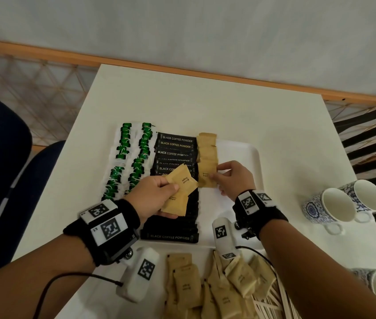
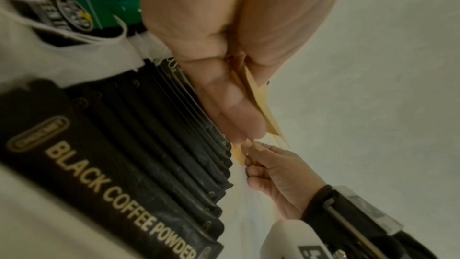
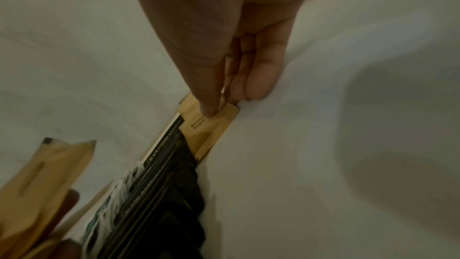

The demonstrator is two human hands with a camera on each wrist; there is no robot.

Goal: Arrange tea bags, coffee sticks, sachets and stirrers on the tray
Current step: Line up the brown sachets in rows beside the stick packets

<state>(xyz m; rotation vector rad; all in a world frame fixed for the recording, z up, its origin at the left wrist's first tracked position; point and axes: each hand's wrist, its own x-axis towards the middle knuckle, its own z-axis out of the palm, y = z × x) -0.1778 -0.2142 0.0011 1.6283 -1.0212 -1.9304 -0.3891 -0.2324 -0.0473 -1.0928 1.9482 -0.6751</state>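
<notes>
On the white tray [image 1: 249, 157] lie two columns of green-labelled tea bags [image 1: 125, 162], a column of black coffee sticks [image 1: 175, 148] and a column of brown sugar sachets [image 1: 207, 155]. My left hand [image 1: 157, 196] hovers over the coffee sticks and grips a small stack of brown sugar sachets [image 1: 181, 192] between thumb and fingers. My right hand [image 1: 230, 178] pinches the nearest brown sachet of the column [image 3: 211, 125] at its right edge, thumb on top, flat on the tray. In the left wrist view the held sachets [image 2: 259, 101] show edge-on behind the fingers.
A loose pile of brown sachets [image 1: 216, 286] and wooden stirrers [image 1: 272, 302] lies at the table's near edge. Blue-patterned cups [image 1: 334, 206] stand at the right, another cup [image 1: 375, 279] nearer. A dark blue chair [image 1: 0, 169] is on the left.
</notes>
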